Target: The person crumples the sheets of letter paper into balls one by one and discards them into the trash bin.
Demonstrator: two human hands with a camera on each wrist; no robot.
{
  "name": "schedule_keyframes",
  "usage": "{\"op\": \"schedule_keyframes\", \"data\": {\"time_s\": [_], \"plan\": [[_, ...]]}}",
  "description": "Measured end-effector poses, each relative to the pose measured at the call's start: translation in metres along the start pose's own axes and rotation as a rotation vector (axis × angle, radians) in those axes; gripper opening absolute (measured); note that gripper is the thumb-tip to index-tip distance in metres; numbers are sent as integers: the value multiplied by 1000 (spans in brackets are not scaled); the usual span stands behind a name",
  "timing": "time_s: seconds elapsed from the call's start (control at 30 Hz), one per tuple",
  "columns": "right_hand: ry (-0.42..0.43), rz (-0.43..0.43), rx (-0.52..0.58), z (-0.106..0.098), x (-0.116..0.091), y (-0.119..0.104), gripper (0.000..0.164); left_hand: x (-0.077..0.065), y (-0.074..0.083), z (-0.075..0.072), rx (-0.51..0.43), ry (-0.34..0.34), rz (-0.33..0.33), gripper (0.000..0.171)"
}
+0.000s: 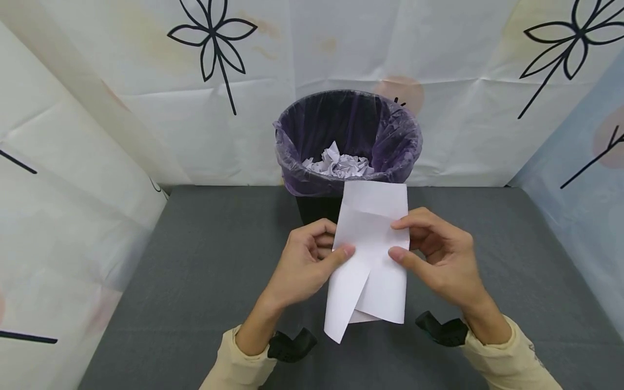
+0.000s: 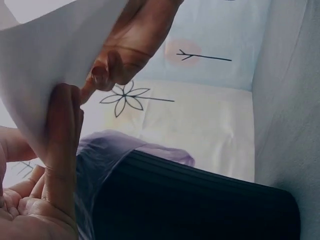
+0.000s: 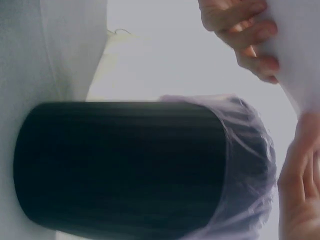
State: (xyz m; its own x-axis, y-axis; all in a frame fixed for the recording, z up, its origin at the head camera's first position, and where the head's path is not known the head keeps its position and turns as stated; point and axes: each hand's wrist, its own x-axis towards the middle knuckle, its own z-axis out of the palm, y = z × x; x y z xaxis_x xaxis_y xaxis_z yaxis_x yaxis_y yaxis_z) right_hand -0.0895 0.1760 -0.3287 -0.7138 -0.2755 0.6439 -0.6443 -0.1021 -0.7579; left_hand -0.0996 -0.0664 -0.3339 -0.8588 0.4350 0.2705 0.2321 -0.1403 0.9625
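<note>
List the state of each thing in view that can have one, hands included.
Paper: folded in overlapping layers, not crumpled, held up in front of the bin
Left hand: grips the paper's left edge
Right hand: holds the paper's right edge
Bin: upright, open-topped, lined
Purple liner: folded over the bin's rim
Paper scraps: crumpled, inside the bin

Left wrist feed, sideways | I'm watching the left hand resting a finger against white paper | right hand is showing above, beside the sheet | dark bin is standing on a grey surface, purple liner covering its rim | flower-printed cloth is hanging behind
</note>
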Motion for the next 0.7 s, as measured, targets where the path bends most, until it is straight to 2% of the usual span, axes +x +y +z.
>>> {"op": "schedule_keyframes", "data": {"time_s": [0.17,0.3,0.43,0.7], "plan": [[-207,-93,44,-10,-1,-3,79,1,4,-9,-56,36,15,15],[-288,-157,-8,-10,1,-6,103,2,5,-12,-97,38,9,13],[-273,-182,-33,-6,4,-9,107,3,6,-12,-122,33,2,11],[-108,-246,57,3,5,-3,88,5,6,-7,-137,35,6,8]]}}
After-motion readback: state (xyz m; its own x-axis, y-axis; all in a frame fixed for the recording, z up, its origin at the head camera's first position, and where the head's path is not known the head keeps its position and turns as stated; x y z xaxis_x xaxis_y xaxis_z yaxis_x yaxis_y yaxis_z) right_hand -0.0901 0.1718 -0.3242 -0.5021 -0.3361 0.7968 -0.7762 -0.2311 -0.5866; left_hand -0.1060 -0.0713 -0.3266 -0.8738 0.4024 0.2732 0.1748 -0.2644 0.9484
